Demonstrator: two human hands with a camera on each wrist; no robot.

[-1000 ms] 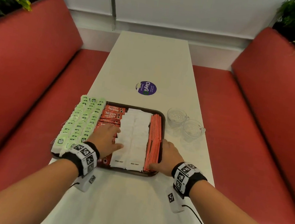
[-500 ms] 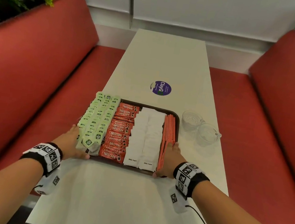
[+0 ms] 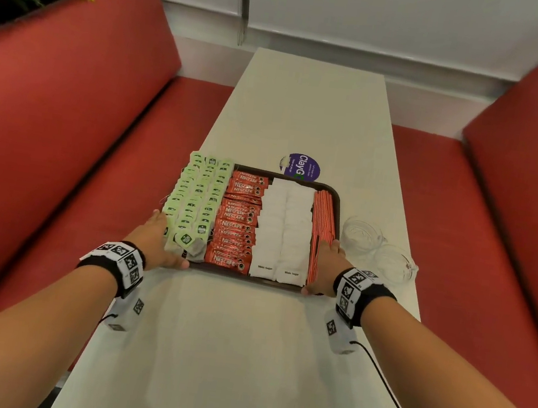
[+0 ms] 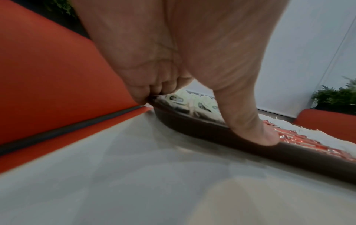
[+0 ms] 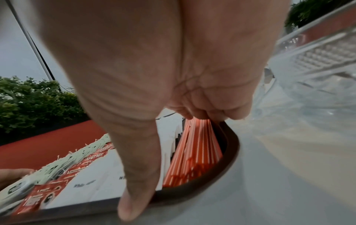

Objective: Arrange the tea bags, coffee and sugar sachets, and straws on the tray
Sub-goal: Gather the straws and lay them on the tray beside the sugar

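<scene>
A dark brown tray (image 3: pixel 338 199) lies on the white table (image 3: pixel 239 355). It holds four rows: green tea bags (image 3: pixel 197 200) on the left, red coffee sachets (image 3: pixel 237 220), white sugar sachets (image 3: pixel 284 230), and red straws (image 3: pixel 323 225) on the right. My left hand (image 3: pixel 160 240) grips the tray's near left corner, with the thumb (image 4: pixel 250 124) on the near rim (image 4: pixel 192 126) and the fingers curled at the left edge. My right hand (image 3: pixel 326 269) grips the near right corner. Its thumb (image 5: pixel 138 190) lies on the near rim and its fingers curl over the rim beside the straws (image 5: pixel 196 144).
Two clear glass cups (image 3: pixel 362 232) (image 3: pixel 394 263) stand just right of the tray. A round purple sticker (image 3: pixel 299 165) lies at the tray's far edge. Red benches (image 3: pixel 62 140) flank the narrow table, with a wall at its far end.
My left hand has come off the coffee sachets and taken the tray's near left corner. The tray has shifted away from me, and its far edge now reaches the purple sticker.
</scene>
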